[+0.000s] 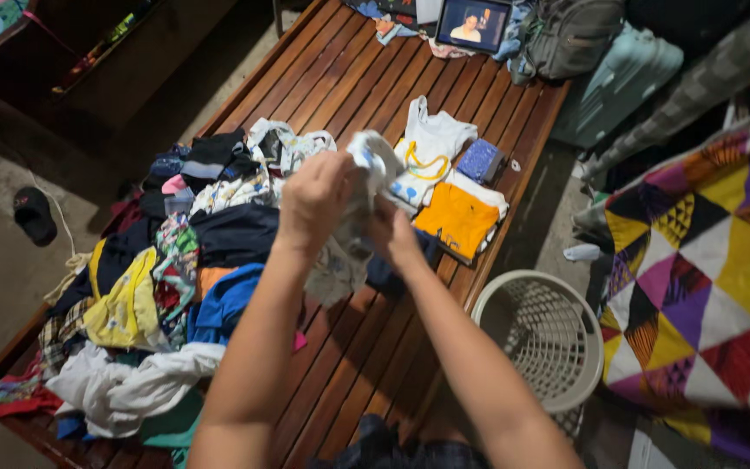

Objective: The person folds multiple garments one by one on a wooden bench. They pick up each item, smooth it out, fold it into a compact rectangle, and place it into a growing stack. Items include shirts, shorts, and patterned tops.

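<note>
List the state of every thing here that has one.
Left hand: gripping the white garment.
Right hand: gripping the same garment.
White garment: held up, crumpled.
Orange shirt: folded flat.
Clothes heap: unfolded, jumbled.
Laundry basket: upright, looks empty.
Tablet: screen lit.

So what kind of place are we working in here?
Most likely a room at home, used for sorting laundry: a heap of clothes lies on a slatted wooden platform, a white laundry basket stands beside it, with a patterned quilt nearby.
</note>
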